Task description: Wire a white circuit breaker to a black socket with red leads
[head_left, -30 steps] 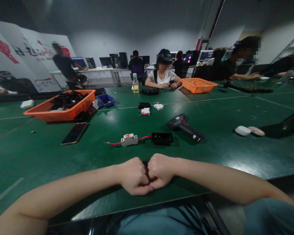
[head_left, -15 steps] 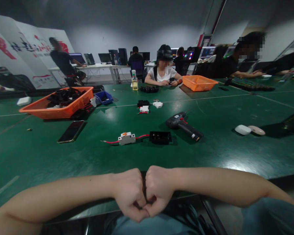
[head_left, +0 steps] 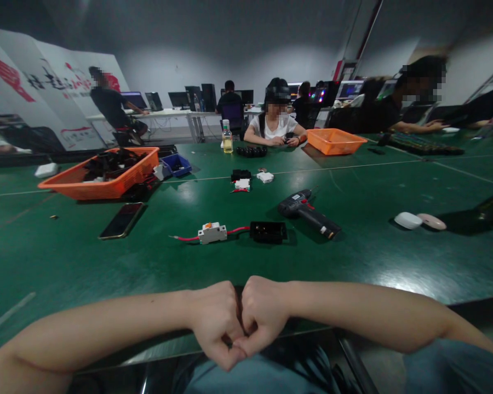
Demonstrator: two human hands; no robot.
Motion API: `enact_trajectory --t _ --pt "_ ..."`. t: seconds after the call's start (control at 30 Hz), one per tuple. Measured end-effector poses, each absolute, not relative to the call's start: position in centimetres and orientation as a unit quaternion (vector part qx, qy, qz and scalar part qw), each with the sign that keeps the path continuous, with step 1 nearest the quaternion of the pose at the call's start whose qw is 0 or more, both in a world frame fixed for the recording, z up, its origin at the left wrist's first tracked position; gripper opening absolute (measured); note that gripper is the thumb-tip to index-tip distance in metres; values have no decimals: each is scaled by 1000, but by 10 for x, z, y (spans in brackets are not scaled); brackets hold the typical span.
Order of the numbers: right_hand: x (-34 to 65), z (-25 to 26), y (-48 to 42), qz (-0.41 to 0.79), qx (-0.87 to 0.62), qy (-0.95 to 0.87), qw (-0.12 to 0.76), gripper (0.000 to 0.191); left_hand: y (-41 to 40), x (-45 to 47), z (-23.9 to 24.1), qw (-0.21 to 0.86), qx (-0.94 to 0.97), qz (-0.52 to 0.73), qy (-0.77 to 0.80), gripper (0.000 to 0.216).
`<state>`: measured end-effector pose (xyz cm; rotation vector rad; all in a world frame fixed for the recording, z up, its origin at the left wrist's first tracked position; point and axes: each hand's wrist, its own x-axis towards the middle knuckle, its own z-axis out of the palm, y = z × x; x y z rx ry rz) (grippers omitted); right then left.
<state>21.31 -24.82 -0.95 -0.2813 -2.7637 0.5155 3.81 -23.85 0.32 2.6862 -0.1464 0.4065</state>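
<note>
My left hand (head_left: 217, 322) and my right hand (head_left: 267, 312) are curled into fists at the near table edge. Their knuckles press together and the thumbs touch; no object shows in either. Beyond them on the green table (head_left: 213, 268) lies a white circuit breaker (head_left: 212, 233) with an orange lever. A red wire (head_left: 239, 229) runs from it to an open black box (head_left: 268, 232), and another red wire with a bare end sticks out to the left. Right of the box, a black cordless screwdriver (head_left: 310, 212) lies on its side.
A phone (head_left: 121, 221) and an orange basket (head_left: 82, 189) of black parts lie left, beside a blue bin (head_left: 176, 165). White breakers (head_left: 242, 184) sit farther back. A bottle (head_left: 227, 138), another orange basket (head_left: 334, 143) and a seated person (head_left: 273, 127) are across the table.
My view has shifted slightly. Both fists stay together with only a tiny movement of the thumbs; the things on the table have not moved.
</note>
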Motion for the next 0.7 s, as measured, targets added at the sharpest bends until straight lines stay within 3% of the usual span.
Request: enact_trajectory --t 0.4,0.7 --pt "217 -11 -240 74 -65 -981 169 48 -231 39 -4 135 973 176 -66 28" --pt "220 -6 -222 10 0 -959 282 46 -217 39 -1 45 961 257 -91 33"
